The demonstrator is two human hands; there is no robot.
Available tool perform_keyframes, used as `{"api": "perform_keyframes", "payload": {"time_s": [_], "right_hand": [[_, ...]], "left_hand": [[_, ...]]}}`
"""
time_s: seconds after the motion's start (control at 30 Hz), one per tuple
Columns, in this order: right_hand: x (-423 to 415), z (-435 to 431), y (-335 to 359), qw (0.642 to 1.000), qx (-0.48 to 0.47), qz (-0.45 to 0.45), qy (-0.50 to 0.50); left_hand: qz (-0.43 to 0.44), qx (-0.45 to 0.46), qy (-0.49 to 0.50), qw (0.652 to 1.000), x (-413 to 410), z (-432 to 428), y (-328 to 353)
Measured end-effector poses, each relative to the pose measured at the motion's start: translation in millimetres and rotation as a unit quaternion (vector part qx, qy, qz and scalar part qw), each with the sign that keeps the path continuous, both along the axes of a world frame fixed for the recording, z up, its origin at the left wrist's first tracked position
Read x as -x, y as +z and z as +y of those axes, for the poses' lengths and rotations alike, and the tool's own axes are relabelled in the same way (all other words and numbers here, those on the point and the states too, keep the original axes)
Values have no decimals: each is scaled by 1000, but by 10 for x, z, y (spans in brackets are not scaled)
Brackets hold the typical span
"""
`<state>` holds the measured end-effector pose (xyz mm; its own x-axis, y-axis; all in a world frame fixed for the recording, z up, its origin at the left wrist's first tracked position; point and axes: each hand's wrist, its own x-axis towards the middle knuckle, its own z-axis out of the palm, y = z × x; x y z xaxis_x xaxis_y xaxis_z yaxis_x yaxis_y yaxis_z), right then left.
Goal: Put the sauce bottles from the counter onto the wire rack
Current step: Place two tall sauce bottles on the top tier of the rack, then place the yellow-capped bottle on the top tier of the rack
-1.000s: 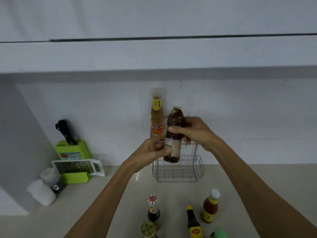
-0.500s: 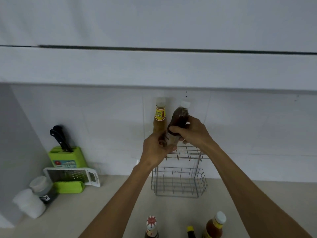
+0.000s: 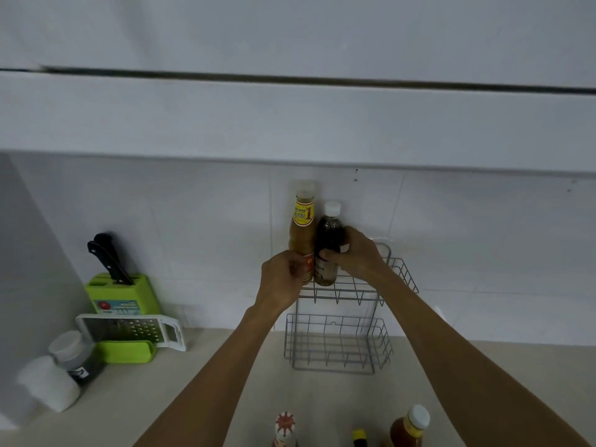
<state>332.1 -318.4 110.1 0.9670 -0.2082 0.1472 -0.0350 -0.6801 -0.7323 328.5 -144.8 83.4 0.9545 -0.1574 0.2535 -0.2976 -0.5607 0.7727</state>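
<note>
On my far left the green knife block [image 3: 124, 293] and the grater [image 3: 132, 329] sit on the counter [image 3: 225, 398], out of the way of this job. Moving in, my left hand [image 3: 283, 282] is cupped, fingers curled against the base of the tall orange bottle [image 3: 302, 233] that stands at the left end of the wire rack [image 3: 358, 295] top tier, steadying it. Touching it on the right is the dark bottle [image 3: 328, 245], upright with its base down in that same tier; my right hand [image 3: 358, 256] is wrapped round its middle. I judge this as the seating step for the second bottle. Next I should let go gently, checking it stands alone, then drop down for the three bottles [image 3: 409, 429] near the counter's front edge, the rest of the work
</note>
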Motion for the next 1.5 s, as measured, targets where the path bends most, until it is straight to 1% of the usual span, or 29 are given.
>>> {"api": "perform_keyframes", "payload": {"time_s": [0.1,0.23,0.33,0.4,0.5,0.57,0.67,0.73,0.8,0.87,0.93,0.97,1.07,1.13,1.23,1.33,1.43,1.47,1.5], "right_hand": [[45,8,-39,1000,-2,1,-15],[169,49,-27,999,7,33,-16],[399,47,48,997,-49,40,-47],[669,25,87,994,-73,19,-75],[1265,-11,-21,991,-95,11,-98],[1703,-42,-221,986,-117,39,-111],[2278,-46,-602,978,-144,94,-121],[2572,-31,-872,970,-161,122,-132],[2807,-20,-1114,969,-147,145,-137],[2999,-6,-1318,966,-140,169,-139],[3154,14,-1467,964,-129,183,-143],[3223,21,-1535,963,-119,193,-143],[3410,30,-1738,957,-74,253,-117],[3524,16,-1934,945,-50,307,-101],[3667,-11,-2215,929,-81,340,-121],[3668,33,-2328,925,-115,345,-109],[3607,115,-2329,913,-188,351,-91],[3585,145,-2309,907,-213,353,-86],[3563,179,-2277,905,-229,349,-79]], "left_hand": [[1,-8,-7,1000,37,-12,-23],[-1,-23,-27,999,195,-40,25],[-3,0,-33,999,432,-73,122],[14,10,-49,999,662,-102,179],[84,12,-90,992,1071,-135,81],[127,-29,-118,984,1348,-168,-133],[198,-108,-179,958,1797,-251,-583],[254,-169,-188,934,2039,-332,-923],[297,-235,-198,904,2231,-399,-1289],[340,-273,-187,880,2396,-449,-1607],[380,-262,-165,872,2522,-505,-1885],[388,-248,-155,874,2574,-536,-1968],[381,-226,-109,890,2666,-607,-2084],[377,-208,-78,899,2698,-619,-2119],[391,-177,-74,900,2723,-606,-2102],[440,-138,-74,884,2704,-495,-2072],[536,-11,-84,840,2745,-283,-2009],[552,22,-93,829,2787,-211,-1964],[547,34,-103,830,2825,-148,-1922]]}}
